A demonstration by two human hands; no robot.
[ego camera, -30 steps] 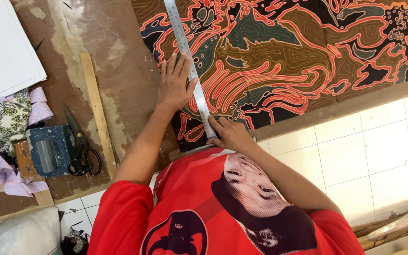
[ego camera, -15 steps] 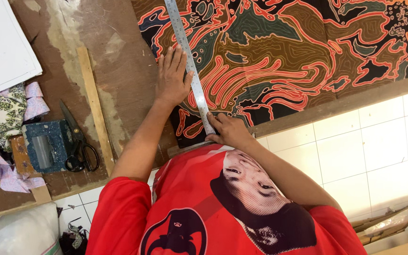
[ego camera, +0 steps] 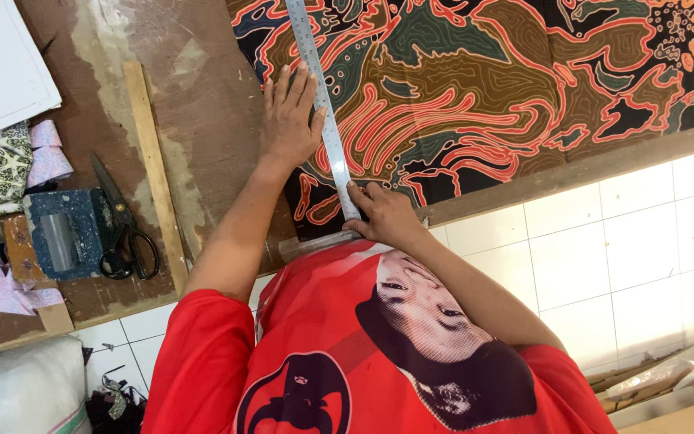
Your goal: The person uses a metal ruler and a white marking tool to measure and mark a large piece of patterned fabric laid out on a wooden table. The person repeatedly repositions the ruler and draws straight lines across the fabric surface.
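No labels, signs or screens in view. Possible packaging only: a white sack with a striped edge (ego camera: 22, 394) at the lower left below the worktop (ego camera: 202, 88), and what may be clear-wrapped packs (ego camera: 668, 378) stacked at the lower right, too indistinct to confirm.

1. Head view, the sole camera: worn on the person's head, facing steeply down over the red shirt (ego camera: 347, 354) onto the brown worktable (ego camera: 202, 88).
2. Range: close, at arm's reach; tiled floor (ego camera: 604, 249) beneath the table edge.
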